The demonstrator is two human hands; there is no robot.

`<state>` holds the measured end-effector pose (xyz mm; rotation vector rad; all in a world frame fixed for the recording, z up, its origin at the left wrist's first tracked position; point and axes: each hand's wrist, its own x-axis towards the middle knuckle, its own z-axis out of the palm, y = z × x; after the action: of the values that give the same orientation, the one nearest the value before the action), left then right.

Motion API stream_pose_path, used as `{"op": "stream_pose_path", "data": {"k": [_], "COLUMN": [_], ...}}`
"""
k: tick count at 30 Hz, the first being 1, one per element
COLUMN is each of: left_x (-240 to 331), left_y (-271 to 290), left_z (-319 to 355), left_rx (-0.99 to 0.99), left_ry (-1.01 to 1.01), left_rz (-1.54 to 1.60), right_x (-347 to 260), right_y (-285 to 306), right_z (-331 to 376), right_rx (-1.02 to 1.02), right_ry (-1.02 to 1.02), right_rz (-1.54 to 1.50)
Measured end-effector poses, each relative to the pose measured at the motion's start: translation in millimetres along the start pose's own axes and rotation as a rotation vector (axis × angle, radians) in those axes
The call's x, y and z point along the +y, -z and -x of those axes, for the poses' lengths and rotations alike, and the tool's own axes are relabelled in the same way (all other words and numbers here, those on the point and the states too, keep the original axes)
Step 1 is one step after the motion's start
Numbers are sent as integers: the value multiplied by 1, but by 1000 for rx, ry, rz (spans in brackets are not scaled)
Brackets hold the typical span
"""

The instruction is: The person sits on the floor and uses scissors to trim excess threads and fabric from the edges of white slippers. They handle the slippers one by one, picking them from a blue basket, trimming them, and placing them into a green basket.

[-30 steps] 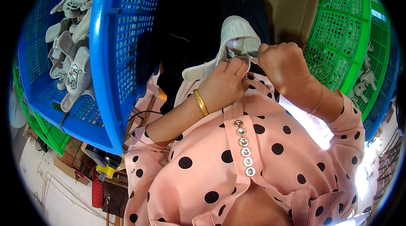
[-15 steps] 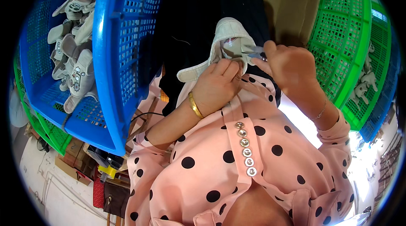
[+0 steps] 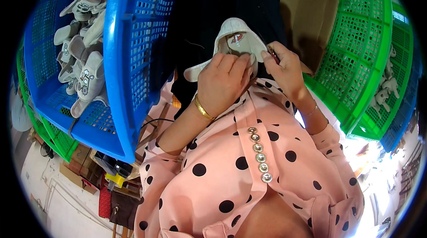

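A pale cream child's shoe (image 3: 233,25) lies over my lap, its opening toward me and a printed insole showing inside. Its strap (image 3: 191,73) sticks out to the left. My left hand (image 3: 222,82) is closed over the near part of the shoe, fingers curled on its upper and hiding much of it. At the shoe's right edge, my right hand (image 3: 287,69) is wrapped around small dark-red-handled thread snips (image 3: 274,54). Most of the snips is hidden by the fingers, and whether the blades are parted cannot be seen. Right thumb and shoe edge appear to touch.
A blue plastic basket (image 3: 116,104) stands close on the left, holding several similar pale shoes (image 3: 89,75). On the right is a green basket (image 3: 356,46), with pale pieces (image 3: 384,91) in another green basket beyond. Brown cardboard (image 3: 311,11) lies ahead.
My right hand has drawn nearer and turned, so the blade that pointed into the shoe no longer shows there. My left hand has shifted left, and more insole print is visible.
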<state>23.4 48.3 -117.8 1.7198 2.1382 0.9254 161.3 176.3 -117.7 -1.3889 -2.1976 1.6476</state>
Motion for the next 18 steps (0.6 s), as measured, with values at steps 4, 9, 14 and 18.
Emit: {"op": "stream_pose_path", "data": {"k": [4, 9, 14, 18], "left_x": [1, -3, -2, -7], "left_y": [4, 2, -12, -15], "left_z": [-9, -20, -25, -25], "left_rx": [-47, -73, -23, -23], "left_ry": [81, 46, -77, -136], "left_rz": [23, 27, -78, -53], "right_x": [2, 8, 2, -1], "right_y": [7, 7, 4, 6], "right_z": [-6, -13, -12, -13], "right_rx": [-103, -123, -107, -88], "right_ry": [-42, -73, -125, -109], "right_rz": [-115, -314, -419, -321]}}
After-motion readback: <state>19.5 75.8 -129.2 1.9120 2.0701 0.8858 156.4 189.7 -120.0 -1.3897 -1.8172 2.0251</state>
